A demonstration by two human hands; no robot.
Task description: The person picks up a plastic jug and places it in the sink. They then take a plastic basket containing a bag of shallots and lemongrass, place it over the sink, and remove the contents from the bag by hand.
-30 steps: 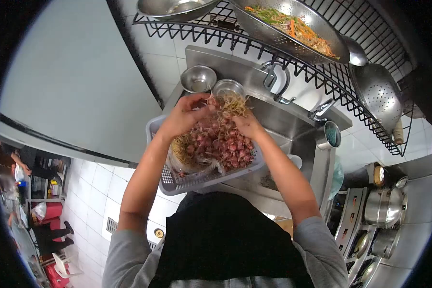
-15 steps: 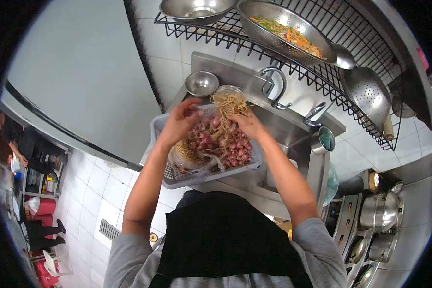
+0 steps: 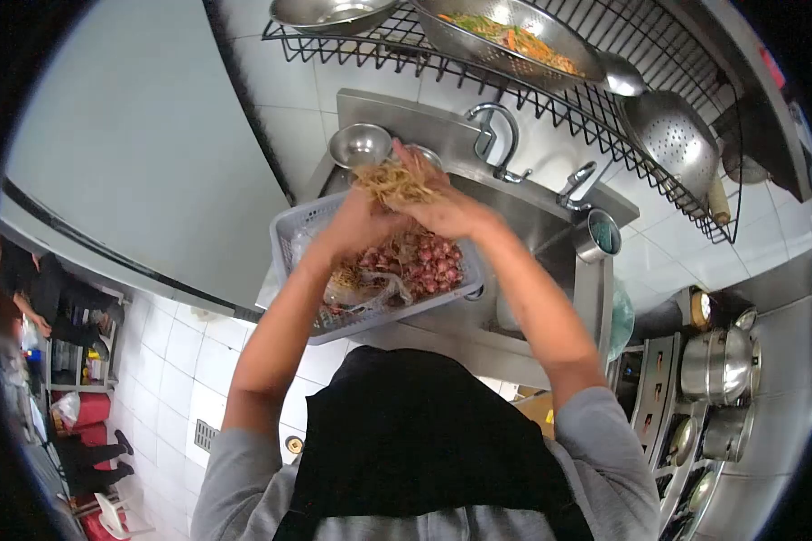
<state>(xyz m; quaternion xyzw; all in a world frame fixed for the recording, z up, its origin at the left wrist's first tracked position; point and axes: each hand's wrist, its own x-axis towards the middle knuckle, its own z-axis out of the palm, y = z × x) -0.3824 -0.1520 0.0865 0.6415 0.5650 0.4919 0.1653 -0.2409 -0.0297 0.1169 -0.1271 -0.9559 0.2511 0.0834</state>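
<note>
A bundle of thin, dry tan stalks is between my two hands, above the far side of a grey plastic basket. My right hand is closed on the bundle from the right, its fingertips blurred. My left hand presses against the bundle from the lower left, fingers curled and partly hidden by the strands. Under my hands, the basket holds many small red shallots. A clear plastic bag with more tan strands lies inside it, at the near left.
The basket rests across a steel sink with two faucets. Behind it stand a steel bowl and a partly hidden one. A wire rack overhead carries colanders. A metal cup stands right; a stove with pots is beyond.
My left hand has moved from above the basket to the bundle, and both hands have come together. My right hand has carried the stalks left. The view has shifted slightly.
</note>
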